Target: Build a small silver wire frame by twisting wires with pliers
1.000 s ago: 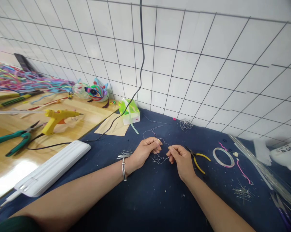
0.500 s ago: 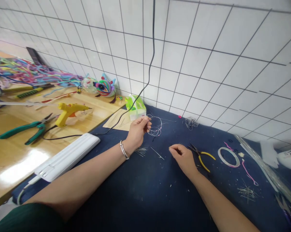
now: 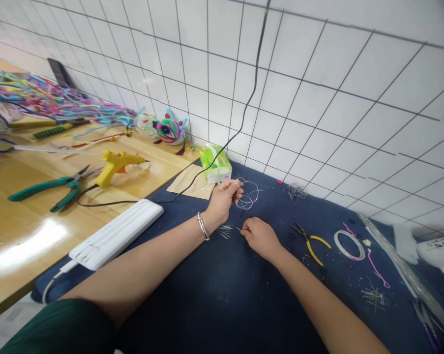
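My left hand (image 3: 223, 199) is closed in a pinch on a thin wire loop frame (image 3: 251, 196). Its rings stand out to the right of the fingers, with small pinkish spots on them. Lower and to the right, my right hand (image 3: 258, 236) is down at the dark blue cloth, fingers pressed together on a short thin silver rod (image 3: 238, 228). Only the rod's left tip shows; the rest is hidden under the hand. A small bunch of cut wires (image 3: 224, 231) lies beside my left wrist. Yellow-handled pliers (image 3: 312, 243) rest right of my right hand.
Left, on the wooden table, lie a yellow glue gun (image 3: 114, 167) and green-handled pliers (image 3: 59, 188). A white power bank (image 3: 118, 233) sits by my left forearm. Behind stands a green tissue pack (image 3: 216, 164). A tape ring (image 3: 349, 245) and wire scraps (image 3: 374, 296) are to the right.
My right hand has moved left from beside the yellow-handled pliers and closed on the silver rod lying on the cloth. My left hand still holds the wire loop frame. The whole view has shifted slightly.
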Tool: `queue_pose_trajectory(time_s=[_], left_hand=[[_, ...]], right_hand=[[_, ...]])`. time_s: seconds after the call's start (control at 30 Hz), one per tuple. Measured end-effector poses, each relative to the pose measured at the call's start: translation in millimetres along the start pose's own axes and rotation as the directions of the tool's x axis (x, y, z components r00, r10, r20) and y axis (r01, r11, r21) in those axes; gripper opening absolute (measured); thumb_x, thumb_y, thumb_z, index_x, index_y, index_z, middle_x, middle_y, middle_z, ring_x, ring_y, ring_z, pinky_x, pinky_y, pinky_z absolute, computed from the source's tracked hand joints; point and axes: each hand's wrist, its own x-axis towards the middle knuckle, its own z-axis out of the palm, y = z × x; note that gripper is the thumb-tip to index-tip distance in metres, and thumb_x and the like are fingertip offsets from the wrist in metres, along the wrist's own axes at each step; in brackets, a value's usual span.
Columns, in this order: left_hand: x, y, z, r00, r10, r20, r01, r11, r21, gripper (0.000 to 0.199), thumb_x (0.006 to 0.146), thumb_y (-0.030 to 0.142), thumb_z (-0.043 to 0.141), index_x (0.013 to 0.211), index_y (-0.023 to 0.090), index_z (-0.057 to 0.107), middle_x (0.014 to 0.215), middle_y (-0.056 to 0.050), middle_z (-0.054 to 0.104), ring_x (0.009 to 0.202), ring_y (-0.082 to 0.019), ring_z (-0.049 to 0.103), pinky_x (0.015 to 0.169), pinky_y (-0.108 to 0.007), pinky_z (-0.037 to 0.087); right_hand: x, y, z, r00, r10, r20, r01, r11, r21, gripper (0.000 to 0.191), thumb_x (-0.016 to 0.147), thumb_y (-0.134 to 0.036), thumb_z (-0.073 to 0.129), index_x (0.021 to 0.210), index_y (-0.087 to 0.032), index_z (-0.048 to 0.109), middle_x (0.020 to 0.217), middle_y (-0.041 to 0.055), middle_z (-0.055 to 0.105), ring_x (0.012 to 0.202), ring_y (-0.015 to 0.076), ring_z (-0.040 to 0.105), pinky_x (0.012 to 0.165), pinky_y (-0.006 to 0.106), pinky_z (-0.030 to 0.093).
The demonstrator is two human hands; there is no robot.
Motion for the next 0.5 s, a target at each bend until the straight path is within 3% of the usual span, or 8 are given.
queue_pose_trajectory(time_s=[0.27,0.5], left_hand=[[-7.8,5.2,5.2,0.998,-0.040,0.038,0.039,0.999,0.033,0.030,0.073,0.042,0.059,0.082,0.013,0.060,0.067,-0.003,0.060,0.055,-0.008,0.052,0.046,-0.018,0.035],[-21.5,2.6,14.5,0.964,-0.153,0.219,0.128,0.984,0.124,0.030,0.075,0.041,0.057,0.083,0.013,0.059,0.067,-0.002,0.057,0.054,-0.007,0.048,0.049,-0.019,0.036]], right_hand=[[-6.0,-3.9,-20.1,0.999,0.002,-0.042,-0.002,1.000,-0.006,0.008,0.079,-0.019,0.046,0.079,-0.018,0.054,0.075,0.0046,0.058,0.070,0.0156,0.053,0.062,0.026,0.034],[-38.8,34.5,-49.4,0.980,0.078,-0.186,-0.056,0.991,0.122,0.018,0.082,-0.022,0.043,0.091,-0.022,0.058,0.087,0.0014,0.061,0.083,0.0142,0.055,0.075,0.025,0.039]])
